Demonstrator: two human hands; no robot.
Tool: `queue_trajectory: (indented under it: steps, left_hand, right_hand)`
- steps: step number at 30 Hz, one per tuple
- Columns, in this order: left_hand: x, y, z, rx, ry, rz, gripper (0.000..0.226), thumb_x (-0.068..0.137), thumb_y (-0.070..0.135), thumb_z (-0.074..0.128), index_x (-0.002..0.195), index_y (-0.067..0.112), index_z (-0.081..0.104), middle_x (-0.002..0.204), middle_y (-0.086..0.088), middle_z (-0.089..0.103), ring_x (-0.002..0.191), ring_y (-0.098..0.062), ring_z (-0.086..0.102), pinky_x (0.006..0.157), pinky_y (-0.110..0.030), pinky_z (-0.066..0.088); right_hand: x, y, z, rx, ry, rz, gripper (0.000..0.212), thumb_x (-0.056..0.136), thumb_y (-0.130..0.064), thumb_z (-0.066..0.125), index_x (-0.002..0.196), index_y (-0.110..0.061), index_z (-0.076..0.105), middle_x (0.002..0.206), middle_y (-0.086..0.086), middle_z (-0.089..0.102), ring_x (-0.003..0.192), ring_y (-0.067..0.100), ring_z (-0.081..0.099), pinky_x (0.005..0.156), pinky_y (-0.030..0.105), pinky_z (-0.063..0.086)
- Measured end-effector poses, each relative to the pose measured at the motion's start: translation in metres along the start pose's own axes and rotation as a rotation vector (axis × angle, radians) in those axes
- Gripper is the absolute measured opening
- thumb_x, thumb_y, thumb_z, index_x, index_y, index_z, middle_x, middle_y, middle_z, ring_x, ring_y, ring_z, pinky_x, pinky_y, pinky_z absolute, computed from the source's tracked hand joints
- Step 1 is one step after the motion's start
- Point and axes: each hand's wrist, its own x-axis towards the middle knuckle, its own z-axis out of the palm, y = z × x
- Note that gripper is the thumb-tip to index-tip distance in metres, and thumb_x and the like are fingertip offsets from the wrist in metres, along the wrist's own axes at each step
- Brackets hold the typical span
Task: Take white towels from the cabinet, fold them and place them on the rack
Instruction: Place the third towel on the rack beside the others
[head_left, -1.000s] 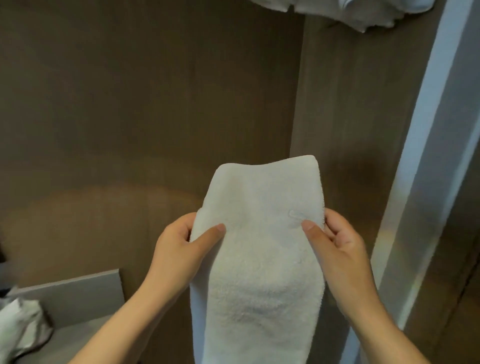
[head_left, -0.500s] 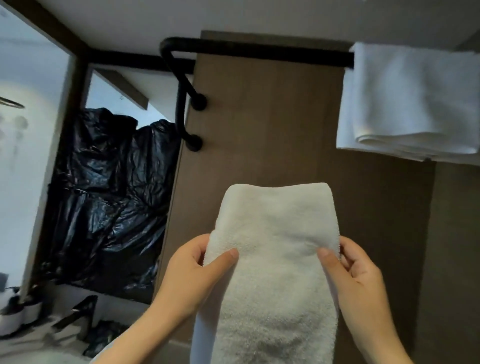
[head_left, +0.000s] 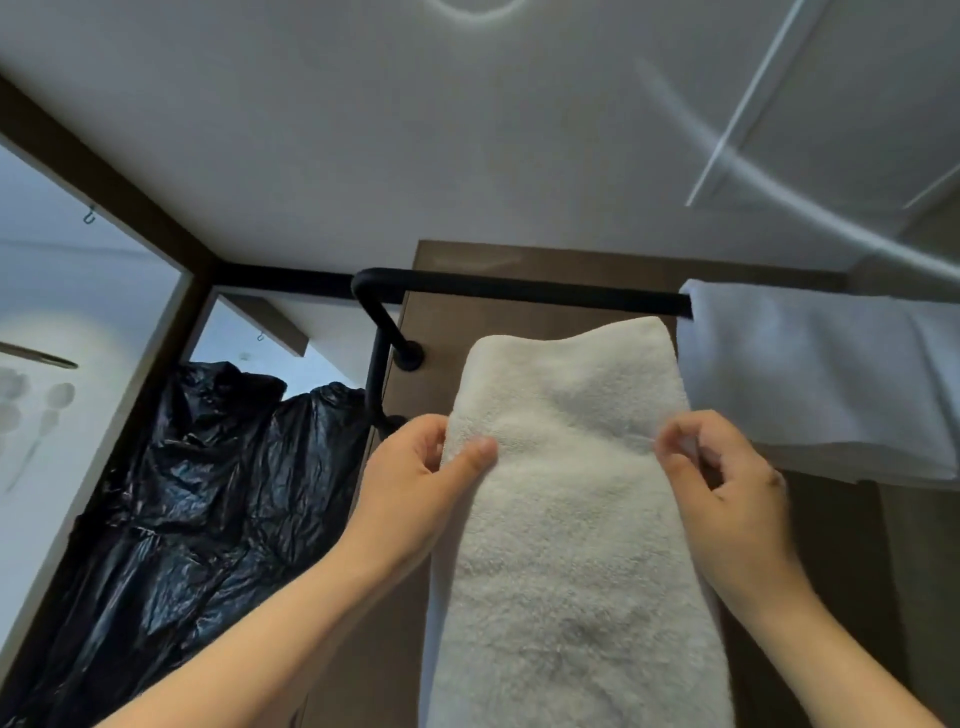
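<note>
I hold a folded white towel (head_left: 569, 499) upright in front of me, its long body hanging down out of the frame. My left hand (head_left: 421, 475) pinches its left edge and my right hand (head_left: 722, 467) pinches its right edge. The towel's top edge sits just below the black rack bar (head_left: 519, 288), which is fixed to a brown wooden panel. Another folded white towel (head_left: 826, 379) hangs over the bar's right part, right beside the one I hold.
Black plastic sheeting (head_left: 197, 499) fills the opening left of the panel. A white wall or mirror (head_left: 67, 364) stands at far left. The white ceiling (head_left: 467, 130) is overhead. The rack's bent black bracket (head_left: 382, 353) is mounted left of the towel.
The view has swung upward from the cabinet interior to the rack. Both hands have lifted the towel toward the bar, keeping the same grip on its edges.
</note>
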Motion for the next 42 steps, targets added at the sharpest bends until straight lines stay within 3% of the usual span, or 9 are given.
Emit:
queue_trajectory:
  steps: [4,7,9,11,14,18,21,30,42]
  left_hand:
    - [0.035,0.007,0.008,-0.001,-0.029,0.095,0.042,0.082,0.034,0.073,0.117,0.024,0.052,0.086,0.01,0.074,0.076,-0.007,0.072,0.069,-0.028,0.06]
    - [0.057,0.013,0.011,0.103,-0.042,0.232,0.055,0.086,0.029,0.071,0.129,0.038,0.037,0.088,0.01,0.07,0.082,-0.008,0.068,0.072,-0.024,0.057]
    - [0.07,0.019,0.013,0.214,-0.064,0.321,0.035,0.088,0.028,0.067,0.119,0.034,0.053,0.09,0.009,0.069,0.086,-0.009,0.064,0.081,-0.031,0.055]
    - [0.083,0.025,0.014,0.278,-0.057,0.408,0.013,0.087,0.027,0.069,0.1,0.028,0.072,0.091,0.015,0.07,0.09,0.001,0.061,0.084,-0.022,0.05]
    - [0.102,0.033,0.018,0.364,-0.023,0.455,0.014,0.086,0.028,0.07,0.1,0.025,0.075,0.097,0.015,0.066,0.092,0.002,0.057,0.078,-0.01,0.041]
    - [0.125,0.038,0.025,0.462,-0.048,0.484,0.031,0.084,0.036,0.072,0.112,0.025,0.069,0.109,0.008,0.06,0.1,-0.008,0.055,0.082,-0.023,0.043]
    - [0.139,0.042,0.026,0.551,-0.058,0.515,0.042,0.081,0.041,0.073,0.119,0.025,0.066,0.111,0.007,0.059,0.096,-0.01,0.054,0.078,-0.026,0.041]
    - [0.172,0.035,0.031,0.668,-0.065,0.485,0.054,0.077,0.042,0.075,0.127,0.026,0.061,0.129,0.002,0.059,0.121,-0.026,0.045,0.1,-0.039,0.041]
    - [0.206,0.023,0.034,0.583,-0.073,0.426,0.056,0.078,0.044,0.074,0.13,0.033,0.056,0.132,0.002,0.057,0.123,-0.023,0.05,0.105,-0.045,0.04]
  right_hand:
    - [0.033,0.001,-0.008,-0.021,-0.021,-0.022,0.017,0.095,-0.017,0.059,0.108,-0.027,0.065,0.1,-0.014,0.068,0.092,-0.005,0.062,0.078,0.021,0.053]
    - [0.053,0.006,-0.018,-0.107,-0.111,-0.016,0.041,0.09,-0.031,0.066,0.129,-0.028,0.059,0.126,-0.018,0.058,0.113,-0.005,0.052,0.088,0.01,0.04]
    - [0.065,0.009,-0.024,-0.175,-0.19,-0.033,0.057,0.086,-0.037,0.07,0.139,-0.027,0.051,0.132,-0.021,0.048,0.118,-0.006,0.043,0.087,0.008,0.034]
    - [0.077,0.013,-0.026,-0.248,-0.233,-0.067,0.066,0.084,-0.038,0.071,0.143,-0.023,0.046,0.132,-0.019,0.045,0.116,-0.004,0.042,0.09,0.013,0.033]
    - [0.097,0.017,-0.026,-0.337,-0.266,-0.116,0.078,0.081,-0.037,0.075,0.148,-0.021,0.039,0.127,-0.012,0.043,0.112,0.004,0.043,0.09,0.018,0.032]
    - [0.126,0.023,-0.028,-0.405,-0.241,-0.15,0.087,0.078,-0.044,0.076,0.151,-0.023,0.033,0.142,-0.004,0.042,0.127,0.014,0.04,0.101,0.027,0.034]
    - [0.141,0.028,-0.026,-0.466,-0.233,-0.15,0.088,0.079,-0.048,0.074,0.152,-0.027,0.03,0.137,-0.001,0.044,0.127,0.019,0.041,0.093,0.027,0.032]
    - [0.165,0.039,-0.013,-0.561,-0.245,-0.161,0.087,0.081,-0.05,0.071,0.152,-0.021,0.031,0.145,0.005,0.043,0.135,0.026,0.036,0.105,0.031,0.029]
    - [0.193,0.044,-0.003,-0.688,-0.287,-0.135,0.078,0.084,-0.058,0.063,0.147,-0.02,0.041,0.145,0.007,0.049,0.133,0.026,0.043,0.106,0.033,0.031]
